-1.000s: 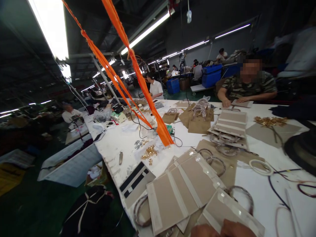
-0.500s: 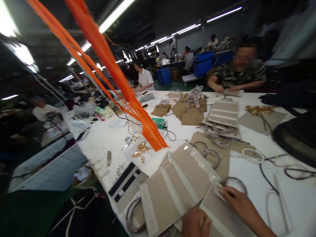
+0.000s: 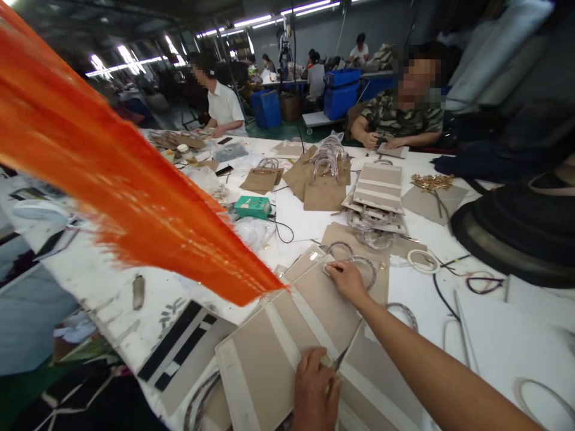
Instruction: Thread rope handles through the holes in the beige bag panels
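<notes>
Several flat beige bag panels with pale strips and looped handles overlap in front of me. My right hand reaches across them, its thumb and fingers pinched at the far corner of one panel; what lies between the fingertips is hidden. My left hand is curled low over the panels. From its fingers pokes a small dark pointed tool, its handle mostly covered. Under my right forearm lies another beige panel. A wrapped handle loops out just beyond my right fingers.
An orange strip hangs close to the camera, covering the left part of the table. Behind the panels are a green box, a stack of bag pieces and a white ring. A person in camouflage works across the table.
My right hand has moved from the nearer right panel to the far corner of the panel beside it. My left hand stays low over the panels. The view has shifted and the orange strip looms larger.
</notes>
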A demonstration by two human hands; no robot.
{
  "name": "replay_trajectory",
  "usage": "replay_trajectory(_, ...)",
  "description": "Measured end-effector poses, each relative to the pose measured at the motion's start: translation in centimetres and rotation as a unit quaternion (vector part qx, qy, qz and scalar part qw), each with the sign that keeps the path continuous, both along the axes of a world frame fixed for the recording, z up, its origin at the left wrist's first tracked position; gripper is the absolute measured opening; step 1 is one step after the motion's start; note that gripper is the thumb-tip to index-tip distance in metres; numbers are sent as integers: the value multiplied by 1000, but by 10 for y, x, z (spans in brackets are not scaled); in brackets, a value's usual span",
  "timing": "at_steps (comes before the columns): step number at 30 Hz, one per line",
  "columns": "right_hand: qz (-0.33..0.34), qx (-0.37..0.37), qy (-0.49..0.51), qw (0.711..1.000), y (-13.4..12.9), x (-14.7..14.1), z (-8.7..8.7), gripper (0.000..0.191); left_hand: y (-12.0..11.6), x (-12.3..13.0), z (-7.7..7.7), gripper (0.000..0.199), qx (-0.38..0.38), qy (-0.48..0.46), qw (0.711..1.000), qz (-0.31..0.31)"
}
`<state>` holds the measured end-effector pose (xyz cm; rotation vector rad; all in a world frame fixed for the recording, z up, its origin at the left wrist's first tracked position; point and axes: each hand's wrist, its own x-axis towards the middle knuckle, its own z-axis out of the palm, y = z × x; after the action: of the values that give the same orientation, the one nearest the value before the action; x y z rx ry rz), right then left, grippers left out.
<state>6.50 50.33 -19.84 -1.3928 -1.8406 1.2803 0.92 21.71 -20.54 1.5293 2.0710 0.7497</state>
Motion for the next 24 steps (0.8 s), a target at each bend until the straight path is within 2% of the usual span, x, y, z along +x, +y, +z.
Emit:
replay_trajectory(5, -15, 67, -69, 995, 0, -7, -24, 25, -1, -5, -4, 12, 2, -30, 999, -9)
replay_trajectory(10, -72, 84, -80, 991, 5, -4, -44, 43, 9, -10, 5, 14, -20, -35, 999, -35)
replay_trajectory(12, -70, 70, -74, 992, 15, -3, -47, 39, 13, -12, 9, 14, -23, -39, 998, -40)
replay_trajectory(15, -54, 38, -70, 995, 34, 3, -44, 32, 16, -14, 13, 15, -16, -44, 998, -38)
replay_trajectory(18, -51, 17, -79, 995, 45, 21, -32, 35, 16, -15, 17, 15, -12, -52, 998, -29)
replay_trajectory(21, -42, 6, -96, 994, 36, 47, -18, 42, 18, -15, 26, 13, -7, -59, 998, -22)
replay_trajectory(24, 1, -23, -106, 994, 12, 69, -10, 39, 20, -20, 36, 12, 3, -43, 999, -17)
